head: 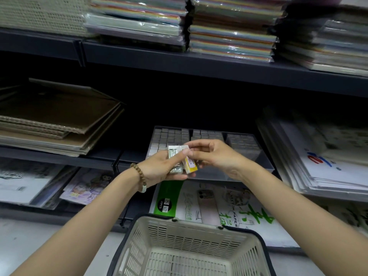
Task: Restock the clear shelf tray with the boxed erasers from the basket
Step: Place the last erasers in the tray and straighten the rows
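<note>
Cupping a small clutch of boxed erasers [176, 153] in the left hand [159, 168], palm up, fingers curled beneath. Pinching the white top box [183, 147] at its upper edge with the right hand [217, 156], thumb and forefinger closed on it, other fingers loosely bent. Hovering over the front of the clear shelf tray [229, 174], at 12 o'clock from the basket [199, 222]. Rows of like boxes packed toward the tray's 12 o'clock end, bare floor at its 6 o'clock end. Probably light, stiff little cartons, smooth-sided and apt to slide off one another. Best taken one at a time across the two broad faces, not by the end flaps, likely to pop open. Worth keeping the cupped palm level to avoid losing the yellow-ended box [191, 166] at its 3 o'clock edge.
</note>
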Available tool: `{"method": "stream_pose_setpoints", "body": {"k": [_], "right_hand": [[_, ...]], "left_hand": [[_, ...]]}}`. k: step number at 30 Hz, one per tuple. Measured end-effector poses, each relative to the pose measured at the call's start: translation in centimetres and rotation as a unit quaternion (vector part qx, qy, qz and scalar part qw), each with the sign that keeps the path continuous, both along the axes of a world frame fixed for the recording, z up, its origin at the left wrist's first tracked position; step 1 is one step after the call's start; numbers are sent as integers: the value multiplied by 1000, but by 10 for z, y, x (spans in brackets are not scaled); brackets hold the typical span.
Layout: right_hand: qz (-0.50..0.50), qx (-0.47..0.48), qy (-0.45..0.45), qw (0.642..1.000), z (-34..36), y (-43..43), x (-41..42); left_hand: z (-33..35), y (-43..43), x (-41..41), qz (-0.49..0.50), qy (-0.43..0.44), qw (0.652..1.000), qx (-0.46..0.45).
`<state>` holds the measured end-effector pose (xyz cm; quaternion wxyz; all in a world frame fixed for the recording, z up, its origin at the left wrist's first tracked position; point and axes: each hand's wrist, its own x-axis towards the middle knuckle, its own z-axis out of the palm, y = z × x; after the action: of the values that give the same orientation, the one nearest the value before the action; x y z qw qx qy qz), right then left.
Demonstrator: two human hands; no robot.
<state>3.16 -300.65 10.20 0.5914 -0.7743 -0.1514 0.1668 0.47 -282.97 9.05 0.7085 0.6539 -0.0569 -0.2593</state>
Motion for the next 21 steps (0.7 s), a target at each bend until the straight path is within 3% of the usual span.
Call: {"method": "stream_pose_setpoints", "body": {"k": [3,5,7,9,13,21], "right_hand": [[-10,12,21,1000,0,-1,0],[-17,34,43,998,0,-2,1],[-23,54,64,996,0,-2,1],[-36,76,79,993,0,-1,0],[-53,97,89,990,-1,1,-3],[-60,116,116,985,-5,1,-4]], "left_hand": [[5,6,2,-19,113,982,-153],[7,9,3,-26,139,965,-219],[4,9,4,-12,94,978,-186],[1,6,5,30,29,995,-94],[-7,3,8,144,-50,988,16],[-15,0,12,180,-95,978,54]]}}
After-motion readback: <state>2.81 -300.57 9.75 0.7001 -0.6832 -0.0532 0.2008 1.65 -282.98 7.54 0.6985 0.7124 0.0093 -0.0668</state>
